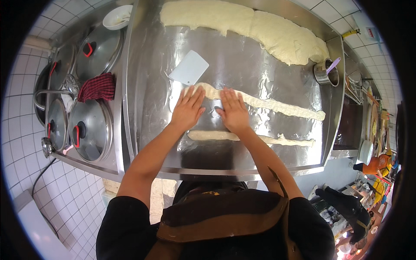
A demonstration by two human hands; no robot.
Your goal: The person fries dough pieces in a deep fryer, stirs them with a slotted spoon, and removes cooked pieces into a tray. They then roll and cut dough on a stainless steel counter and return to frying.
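A long strip of dough [279,106] runs across the oiled steel worktop [221,156]. My left hand [188,105] lies flat over the strip's left end, palm down. A short way to the right, my right hand [233,109] rests on the same strip, also palm down. Neither hand grips anything. Nearer to me lies a thinner dough strip [211,135], partly hidden under my right forearm. A pale plastic dough scraper [189,67] sits just beyond my left hand. Along the worktop's far side spreads a large slab of dough [211,14].
A steel pot [321,73] with a purple-handled utensil stands at the worktop's right wall. On the left are lidded pots [91,130], a red checked cloth [97,87], a faucet [48,92] and a white bowl [117,18]. Other people [344,208] are in the background at right.
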